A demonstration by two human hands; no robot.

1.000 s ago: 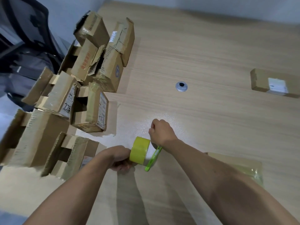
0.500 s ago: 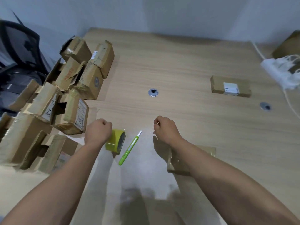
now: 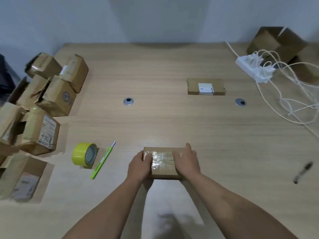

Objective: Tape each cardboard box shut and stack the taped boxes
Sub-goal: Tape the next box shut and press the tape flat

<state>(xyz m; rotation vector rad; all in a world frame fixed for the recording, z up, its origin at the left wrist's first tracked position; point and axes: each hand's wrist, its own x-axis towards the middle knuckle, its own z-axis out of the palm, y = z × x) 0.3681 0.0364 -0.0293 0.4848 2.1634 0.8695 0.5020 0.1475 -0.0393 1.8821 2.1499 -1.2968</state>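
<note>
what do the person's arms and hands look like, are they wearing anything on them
Nothing worn shows. The left hand and right hand are bare, with no gloves and no rings on the fingers in view. The left forearm and right forearm are uncovered down to the bottom edge of the picture: no sleeves, and no watch or bracelet at either wrist.

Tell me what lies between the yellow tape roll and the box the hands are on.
A green box cutter lies between the tape roll and the box. The head view shows nothing else there.
</note>
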